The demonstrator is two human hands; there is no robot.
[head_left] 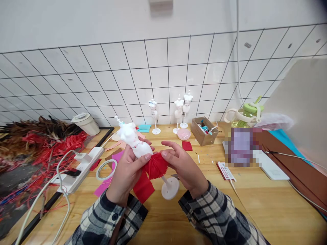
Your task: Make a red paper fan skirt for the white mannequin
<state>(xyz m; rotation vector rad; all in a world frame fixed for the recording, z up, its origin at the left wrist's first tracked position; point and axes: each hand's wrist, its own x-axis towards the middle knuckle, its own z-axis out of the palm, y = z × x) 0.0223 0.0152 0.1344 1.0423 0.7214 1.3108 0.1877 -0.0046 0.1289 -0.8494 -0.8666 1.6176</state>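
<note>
Wooden table (276,211), left hand (124,175) curled round mannequin (129,134)

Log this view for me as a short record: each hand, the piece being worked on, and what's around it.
Left hand: grips a white mannequin
Right hand: thumb on the red fringe
Fringe position: at the mannequin's lower end; whether fastened, cannot tell
Mannequin pose: tilted, top toward the left
Below: red sheet
Behind: three upright white mannequins; cardboard box to their right
Left side: tape roll, power strip
</note>
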